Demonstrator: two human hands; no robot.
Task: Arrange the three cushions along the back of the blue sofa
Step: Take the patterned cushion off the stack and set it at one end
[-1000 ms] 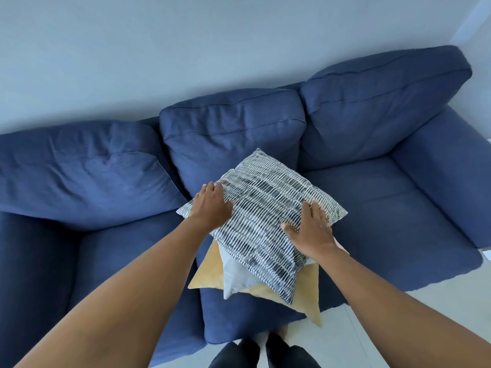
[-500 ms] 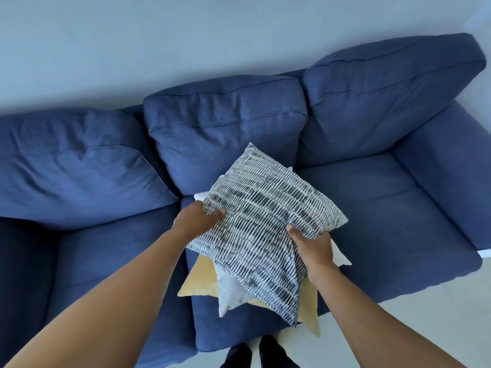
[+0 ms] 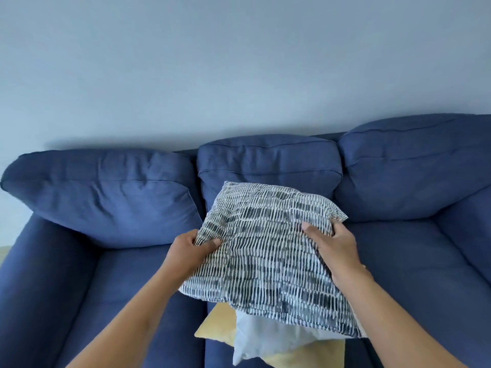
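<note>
Left hand [image 3: 191, 249] closed on the patterned cushion's [image 3: 268, 257] left edge, thumb on top. A second ago both palms lay flat on it; now it is pinched and raised off the stack, top edge toward the middle back cushion [image 3: 268, 162] of the blue sofa [image 3: 425, 261]. White cushion [image 3: 265, 337] and yellow cushion [image 3: 216, 326] remain below on the seat. Right hand [image 3: 336, 247] closed on the right corner. Judgement: first placement under way; two remain.
</note>
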